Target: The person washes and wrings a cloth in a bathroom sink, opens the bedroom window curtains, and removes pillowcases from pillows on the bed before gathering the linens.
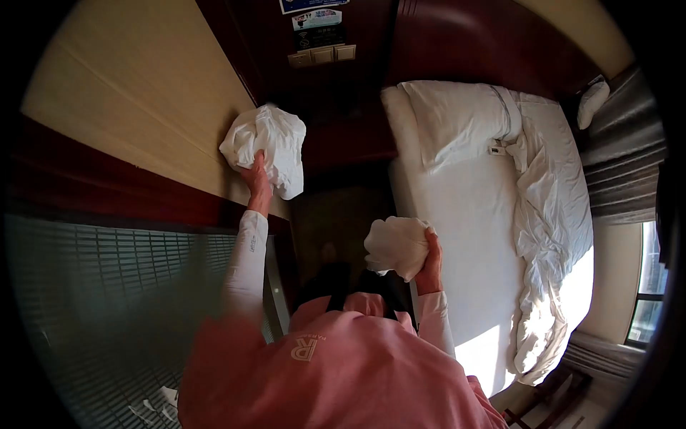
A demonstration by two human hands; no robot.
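Observation:
My left hand reaches out toward the wall and grips a bunched white cloth, perhaps bed linen. Its fingers are partly hidden by the folds. A smaller crumpled white cloth is in my right hand, held beside the near edge of the bed. The thumb side of that hand shows, while the other fingers are behind the cloth. On my right stands the bed, covered with a white sheet. A white pillow lies at its head, and a rumpled white duvet runs along its far side.
A dark red headboard stands behind the bed. Wall switches sit on the dark panel ahead. To my left is a beige wall above a glass partition. Grey curtains and a window are at far right.

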